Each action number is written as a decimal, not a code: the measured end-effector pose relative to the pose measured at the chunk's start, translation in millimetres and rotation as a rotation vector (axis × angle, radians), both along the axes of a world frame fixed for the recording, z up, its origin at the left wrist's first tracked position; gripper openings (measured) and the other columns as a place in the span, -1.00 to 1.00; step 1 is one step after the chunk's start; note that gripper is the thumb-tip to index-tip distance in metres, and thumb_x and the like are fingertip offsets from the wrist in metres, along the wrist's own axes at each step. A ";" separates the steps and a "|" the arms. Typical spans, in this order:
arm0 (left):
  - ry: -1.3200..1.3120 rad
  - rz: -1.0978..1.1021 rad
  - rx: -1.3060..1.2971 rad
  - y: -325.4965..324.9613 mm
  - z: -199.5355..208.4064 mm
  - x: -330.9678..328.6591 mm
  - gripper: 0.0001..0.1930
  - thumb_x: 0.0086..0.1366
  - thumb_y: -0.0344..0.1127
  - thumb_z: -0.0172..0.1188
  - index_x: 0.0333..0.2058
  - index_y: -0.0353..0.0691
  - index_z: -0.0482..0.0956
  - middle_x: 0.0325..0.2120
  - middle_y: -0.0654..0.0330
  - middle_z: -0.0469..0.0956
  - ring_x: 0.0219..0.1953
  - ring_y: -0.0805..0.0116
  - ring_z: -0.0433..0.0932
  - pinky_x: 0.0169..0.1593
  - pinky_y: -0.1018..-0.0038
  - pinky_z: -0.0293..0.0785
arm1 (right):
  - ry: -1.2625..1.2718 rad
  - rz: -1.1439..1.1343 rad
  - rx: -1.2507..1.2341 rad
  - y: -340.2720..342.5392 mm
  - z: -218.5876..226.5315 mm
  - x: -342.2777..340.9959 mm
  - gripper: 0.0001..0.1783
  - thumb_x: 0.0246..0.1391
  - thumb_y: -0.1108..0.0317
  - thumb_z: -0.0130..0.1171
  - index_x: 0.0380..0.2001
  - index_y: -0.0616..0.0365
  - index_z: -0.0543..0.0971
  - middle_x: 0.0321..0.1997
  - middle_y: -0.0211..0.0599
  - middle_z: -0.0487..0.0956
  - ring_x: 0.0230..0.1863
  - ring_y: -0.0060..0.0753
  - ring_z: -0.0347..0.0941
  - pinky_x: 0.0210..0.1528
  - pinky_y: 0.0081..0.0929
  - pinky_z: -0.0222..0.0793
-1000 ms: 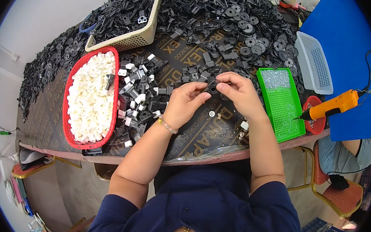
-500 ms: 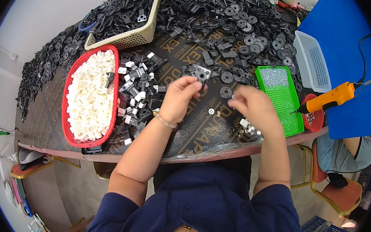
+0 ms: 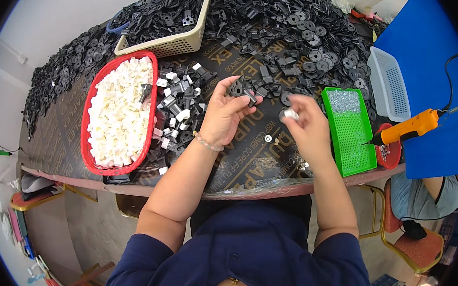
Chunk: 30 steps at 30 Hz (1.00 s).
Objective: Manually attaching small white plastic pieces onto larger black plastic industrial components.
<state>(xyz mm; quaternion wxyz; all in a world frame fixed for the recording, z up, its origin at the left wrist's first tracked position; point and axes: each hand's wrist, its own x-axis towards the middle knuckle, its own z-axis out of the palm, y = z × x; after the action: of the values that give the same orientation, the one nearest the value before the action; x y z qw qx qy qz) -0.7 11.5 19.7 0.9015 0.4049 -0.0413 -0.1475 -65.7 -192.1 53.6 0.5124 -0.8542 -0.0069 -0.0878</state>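
Black plastic makes up the small part [image 3: 238,88] in the left hand [image 3: 223,115]: it lies between thumb and fingers, which are closed on it, tilted above the table [image 3: 232,167]. Half a second ago its shiny holed face showed more plainly and the palm was more closed; now the part is turned and the palm faces up more.

The right hand [image 3: 311,128] pinches a white piece [image 3: 291,114] between thumb and fingers. Earlier those fingers showed no such piece, and a white one lay beside the forearm; that spot no longer shows it. Metal bits [image 3: 305,169] remain there, nearer the body than the right fingers.

A black disc [image 3: 286,97] lies just beyond the right fingertips. A second disc [image 3: 282,115] shows partly beside them; I cannot tell if they touch it. A white button [image 3: 268,138] lies nearer the body, between the two hands, as before.

Left of the left fingers are black-and-white parts [image 3: 178,104], then a red basket [image 3: 109,172] of white pieces. Beyond these stands a cream basket [image 3: 185,45] heaped with black parts. Right of the right fingers are a green tray [image 3: 347,125], an orange power tool [image 3: 410,127] and a red bowl [image 3: 397,156].
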 end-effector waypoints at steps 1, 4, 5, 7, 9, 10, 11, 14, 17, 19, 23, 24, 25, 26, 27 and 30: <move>-0.003 0.001 0.000 0.0 -3.6 2.1 -0.46 0.27 -0.56 0.22 0.18 -0.17 0.24 -0.20 0.11 0.60 -0.11 0.28 0.63 -0.14 0.49 0.56 | -0.170 0.051 -0.001 7.1 -0.5 13.0 -0.71 0.05 0.57 0.26 -0.10 0.25 0.56 -0.27 -0.41 0.53 -0.30 -0.73 0.47 -0.28 -0.66 0.41; -0.052 0.107 0.008 1.1 -17.0 7.8 -0.47 0.24 -0.53 0.29 0.14 -0.18 0.28 -0.21 0.18 0.60 -0.15 0.39 0.61 -0.16 0.53 0.51 | 0.133 0.206 0.495 23.9 -14.8 47.6 -0.65 0.09 0.56 0.24 -0.02 0.28 0.53 -0.24 -0.34 0.54 -0.34 -0.63 0.51 -0.29 -0.65 0.44; -0.070 0.138 0.012 0.4 -19.6 8.7 -0.47 0.23 -0.52 0.32 0.12 -0.19 0.30 -0.20 0.21 0.60 -0.17 0.44 0.59 -0.17 0.55 0.49 | 0.157 0.209 0.652 30.6 -13.8 51.4 -0.69 0.13 0.55 0.22 -0.03 0.30 0.53 -0.26 -0.34 0.57 -0.32 -0.57 0.53 -0.28 -0.63 0.47; -0.089 0.182 0.012 1.6 -20.0 8.7 -0.48 0.21 -0.51 0.35 0.10 -0.19 0.32 -0.20 0.23 0.60 -0.19 0.48 0.57 -0.18 0.56 0.46 | 0.177 0.221 0.730 39.1 -16.7 55.0 -0.70 0.14 0.55 0.22 -0.04 0.31 0.53 -0.25 -0.32 0.58 -0.31 -0.55 0.54 -0.28 -0.61 0.48; -0.084 0.223 0.008 0.4 -19.2 8.7 -0.49 0.21 -0.52 0.35 0.08 -0.21 0.32 -0.21 0.25 0.59 -0.19 0.50 0.55 -0.20 0.57 0.45 | 0.183 0.216 0.808 45.6 -22.2 56.0 -0.73 0.16 0.54 0.23 -0.06 0.33 0.53 -0.22 -0.26 0.61 -0.28 -0.52 0.56 -0.24 -0.58 0.51; -0.083 0.227 0.010 -0.2 -19.1 8.5 -0.49 0.21 -0.52 0.35 0.08 -0.21 0.32 -0.21 0.25 0.59 -0.19 0.50 0.55 -0.20 0.57 0.45 | 0.186 0.219 0.810 48.0 -26.9 55.1 -0.73 0.16 0.54 0.23 -0.06 0.33 0.53 -0.22 -0.26 0.61 -0.28 -0.52 0.56 -0.24 -0.58 0.51; -0.099 0.241 0.044 -0.7 -18.9 8.1 -0.50 0.21 -0.53 0.35 0.07 -0.22 0.32 -0.21 0.24 0.58 -0.18 0.49 0.55 -0.17 0.56 0.46 | 0.154 0.208 0.838 50.1 -32.0 53.7 -0.73 0.16 0.54 0.23 -0.06 0.33 0.54 -0.21 -0.25 0.61 -0.28 -0.51 0.56 -0.23 -0.57 0.52; -0.150 0.280 0.095 -9.1 -18.3 3.4 -0.50 0.21 -0.56 0.34 0.06 -0.24 0.31 -0.19 0.22 0.55 -0.17 0.47 0.55 -0.11 0.53 0.50 | 0.119 0.171 0.869 49.5 -39.7 47.2 -0.73 0.14 0.55 0.26 -0.07 0.33 0.55 -0.18 -0.22 0.63 -0.26 -0.50 0.57 -0.18 -0.54 0.54; -0.188 0.314 0.092 -15.7 -19.3 -3.8 -0.50 0.20 -0.59 0.33 0.05 -0.26 0.30 -0.16 0.19 0.52 -0.15 0.45 0.55 -0.04 0.49 0.53 | 0.061 0.166 0.852 47.4 -45.9 44.7 -0.73 0.13 0.57 0.26 -0.08 0.32 0.56 -0.21 -0.22 0.64 -0.28 -0.50 0.58 -0.20 -0.54 0.55; -0.220 0.318 0.116 -15.6 -21.5 -4.2 -0.55 0.25 -0.54 0.29 0.05 -0.18 0.32 -0.16 0.15 0.60 -0.15 0.37 0.60 -0.05 0.40 0.55 | 0.091 0.193 0.861 43.2 -52.1 45.0 -0.60 0.09 0.55 0.32 0.02 0.29 0.52 -0.03 -0.18 0.60 -0.12 -0.47 0.56 -0.08 -0.52 0.52; -0.066 -0.105 -0.097 -0.1 -15.4 2.9 -0.53 0.29 -0.42 0.29 0.13 -0.11 0.34 -0.13 0.17 0.61 -0.13 0.27 0.63 0.02 0.33 0.56 | -0.083 0.315 0.764 36.7 -51.6 52.6 -0.35 -0.01 0.46 0.42 0.17 0.27 0.42 0.22 -0.15 0.47 0.14 -0.41 0.46 0.15 -0.46 0.42; -0.069 -0.095 -0.096 1.9 -16.1 1.7 -0.53 0.29 -0.42 0.29 0.13 -0.11 0.34 -0.13 0.17 0.61 -0.13 0.27 0.63 0.02 0.33 0.56 | -0.073 0.400 0.687 31.6 -48.9 58.3 -0.24 -0.07 0.42 0.47 0.21 0.27 0.37 0.29 -0.16 0.39 0.22 -0.38 0.39 0.24 -0.43 0.34; -0.034 -0.158 -0.129 1.7 -16.7 0.8 -0.52 0.29 -0.38 0.30 0.14 -0.09 0.34 -0.12 0.17 0.60 -0.12 0.27 0.62 0.05 0.32 0.55 | -0.068 0.482 0.605 28.0 -41.8 63.7 -0.14 -0.13 0.39 0.51 0.25 0.27 0.32 0.37 -0.17 0.32 0.30 -0.35 0.32 0.32 -0.39 0.26; 0.001 -0.221 -0.161 0.3 -16.9 -0.5 -0.51 0.30 -0.35 0.30 0.15 -0.07 0.34 -0.11 0.17 0.59 -0.11 0.27 0.62 0.08 0.31 0.54 | -0.026 0.545 0.524 25.3 -31.4 66.3 -0.14 -0.15 0.38 0.50 0.23 0.28 0.32 0.34 -0.13 0.36 0.28 -0.30 0.35 0.32 -0.32 0.27; 0.060 -0.152 -0.202 -7.6 -4.0 -6.4 -0.60 0.39 -0.26 0.20 0.14 -0.07 0.31 -0.19 0.20 0.61 -0.15 0.41 0.60 -0.14 0.43 0.51 | -0.025 0.525 0.534 27.1 -21.8 69.2 -0.18 -0.14 0.41 0.47 0.21 0.28 0.33 0.31 -0.11 0.38 0.26 -0.30 0.36 0.30 -0.32 0.30; 0.220 -0.225 -0.285 -4.9 -15.5 1.8 -0.52 0.45 0.20 -0.08 0.08 -0.04 0.36 -0.18 0.22 0.60 -0.18 0.41 0.60 -0.14 0.46 0.49 | -0.034 0.440 0.555 41.7 9.6 84.0 -0.30 -0.15 0.49 0.41 0.12 0.27 0.40 0.16 -0.06 0.52 0.16 -0.34 0.44 0.21 -0.36 0.36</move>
<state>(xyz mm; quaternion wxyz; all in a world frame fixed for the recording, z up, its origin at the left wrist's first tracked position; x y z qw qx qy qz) 1.1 6.6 4.1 0.9265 0.2476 -0.0080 -0.2833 18.3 -150.3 63.2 0.7314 -0.6590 -0.1752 0.0119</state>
